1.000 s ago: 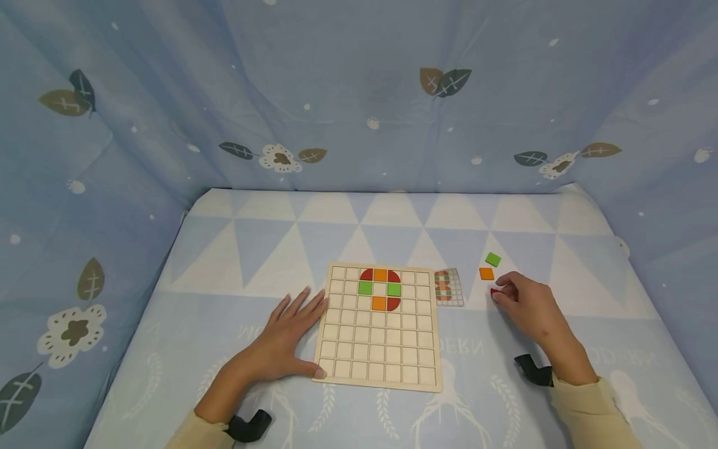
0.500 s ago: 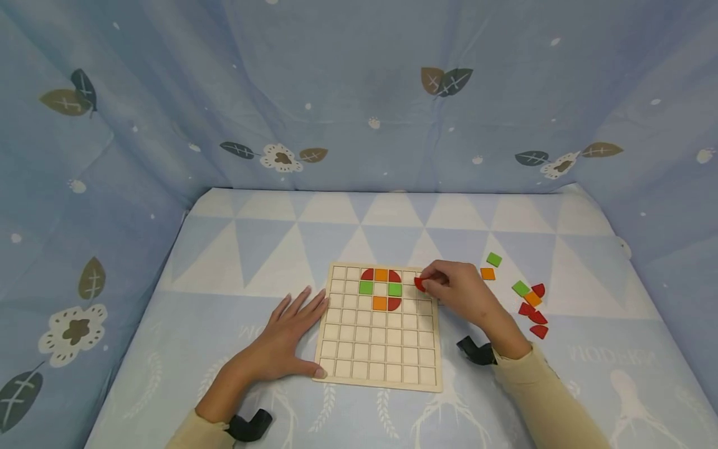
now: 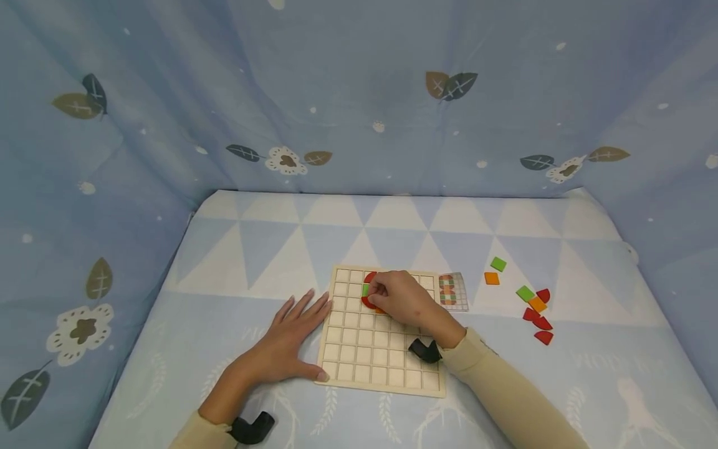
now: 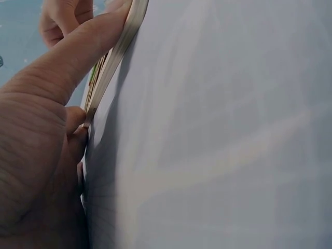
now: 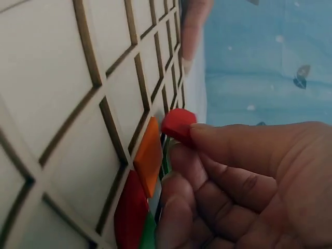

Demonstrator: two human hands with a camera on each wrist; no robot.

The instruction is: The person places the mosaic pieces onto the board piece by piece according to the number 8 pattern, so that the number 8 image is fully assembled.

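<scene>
One red tile [image 5: 178, 124], presumably light, stiff and best held by its edges, sits pinched in the right hand [image 3: 405, 300] at the far half of the grid board [image 3: 364, 355], the left hand [image 3: 285, 346] spread against the board's left edge.

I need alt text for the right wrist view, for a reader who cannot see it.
The right hand pinches a red piece at a pale gridded board, beside an orange square. Nearer the camera are a second red piece and part of a green piece; blue patterned cloth shows behind.
</scene>
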